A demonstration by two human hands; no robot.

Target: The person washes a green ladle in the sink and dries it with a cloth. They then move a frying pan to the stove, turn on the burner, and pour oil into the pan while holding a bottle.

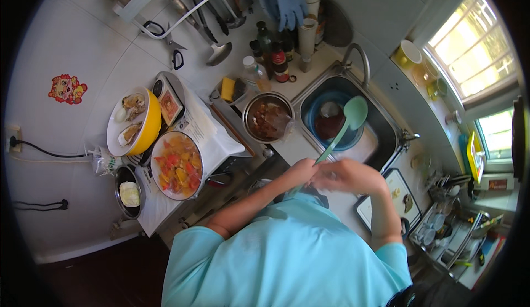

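My left hand (pixel 303 170) is closed around the handle of a mint-green ladle (pixel 355 111), which slants up to the right over the sink. My right hand (pixel 347 176) is beside it, blurred, with its fingers bent near the left. Whether it grips anything is unclear. Below the ladle's head, a blue basin (pixel 311 107) stands in the steel sink (pixel 377 118), holding something dark red and a pale round thing. Left of the sink is a steel bowl (pixel 248 133) with brown chunks and a clear plastic bag (pixel 283 126).
At left are a bowl of tomato pieces (pixel 181 167), a yellow bowl (pixel 152 121) with oyster shells, and a dark dish (pixel 140 205). Bottles (pixel 280 64) stand behind the steel bowl. A cutting board (pixel 414 199) and dish rack (pixel 449 234) are at right. The faucet (pixel 361 54) arches over the sink.
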